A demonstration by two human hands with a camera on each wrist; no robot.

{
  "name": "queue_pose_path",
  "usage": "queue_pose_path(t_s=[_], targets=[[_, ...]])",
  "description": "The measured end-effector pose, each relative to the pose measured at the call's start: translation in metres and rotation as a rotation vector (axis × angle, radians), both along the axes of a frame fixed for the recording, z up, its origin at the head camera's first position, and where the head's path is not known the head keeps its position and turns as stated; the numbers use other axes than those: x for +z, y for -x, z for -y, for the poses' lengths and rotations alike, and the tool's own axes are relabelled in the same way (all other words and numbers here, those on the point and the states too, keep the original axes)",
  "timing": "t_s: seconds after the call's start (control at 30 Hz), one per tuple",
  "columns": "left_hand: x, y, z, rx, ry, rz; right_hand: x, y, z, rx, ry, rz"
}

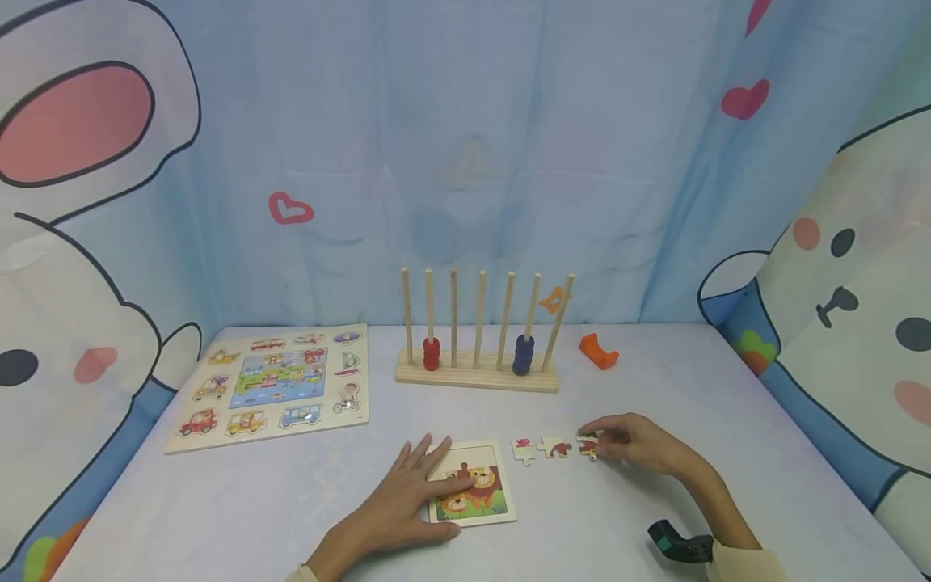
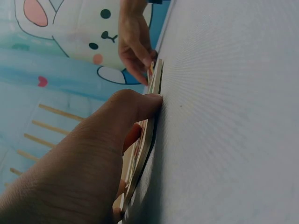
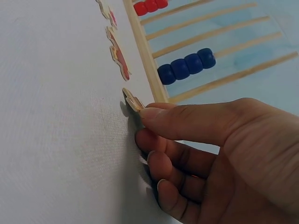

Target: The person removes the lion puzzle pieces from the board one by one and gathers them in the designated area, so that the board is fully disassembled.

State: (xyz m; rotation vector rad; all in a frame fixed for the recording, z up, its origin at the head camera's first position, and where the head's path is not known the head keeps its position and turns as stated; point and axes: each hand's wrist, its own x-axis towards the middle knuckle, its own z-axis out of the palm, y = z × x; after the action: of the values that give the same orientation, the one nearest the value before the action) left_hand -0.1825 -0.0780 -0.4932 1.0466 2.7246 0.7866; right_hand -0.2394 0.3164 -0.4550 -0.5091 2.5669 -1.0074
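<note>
My left hand (image 1: 410,501) rests with spread fingers on a small square jigsaw board (image 1: 511,505) with a lion picture. Its thumb lies at the board's near edge in the left wrist view. The picture's upper part is partly hidden by the fingers. To the right of the board, my right hand (image 1: 640,443) pinches a jigsaw piece (image 3: 133,100) between thumb and forefinger, low over the table. Between board and right hand lie two more pieces: one with a pink-red mark (image 1: 523,450), another with a brown patch (image 1: 555,448).
Behind the board stands a wooden peg rack (image 1: 476,377) with red beads (image 1: 431,354) and dark blue beads (image 1: 523,356). A larger vehicle-picture puzzle board (image 1: 272,428) lies at the left. An orange block (image 1: 599,352) sits at the back right. A printed curtain (image 1: 465,178) hangs behind the table.
</note>
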Motion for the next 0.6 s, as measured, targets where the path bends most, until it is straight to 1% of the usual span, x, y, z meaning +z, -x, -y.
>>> queue_pose_path(t_s=[0.23,0.4,0.6], targets=[[0.0033,-0.0008,-0.0004,-0.002,-0.004,-0.006,-0.0001,0.0001,0.0023,-0.020,-0.027,-0.014],[0.0022,-0.0008,-0.0005,0.000,0.007,-0.017,-0.0010,0.0006,0.0033,-0.025,-0.035,-0.024],[0.0007,-0.0003,-0.0001,-0.002,0.003,-0.015,-0.0015,0.0008,0.0038,-0.037,-0.039,-0.037]])
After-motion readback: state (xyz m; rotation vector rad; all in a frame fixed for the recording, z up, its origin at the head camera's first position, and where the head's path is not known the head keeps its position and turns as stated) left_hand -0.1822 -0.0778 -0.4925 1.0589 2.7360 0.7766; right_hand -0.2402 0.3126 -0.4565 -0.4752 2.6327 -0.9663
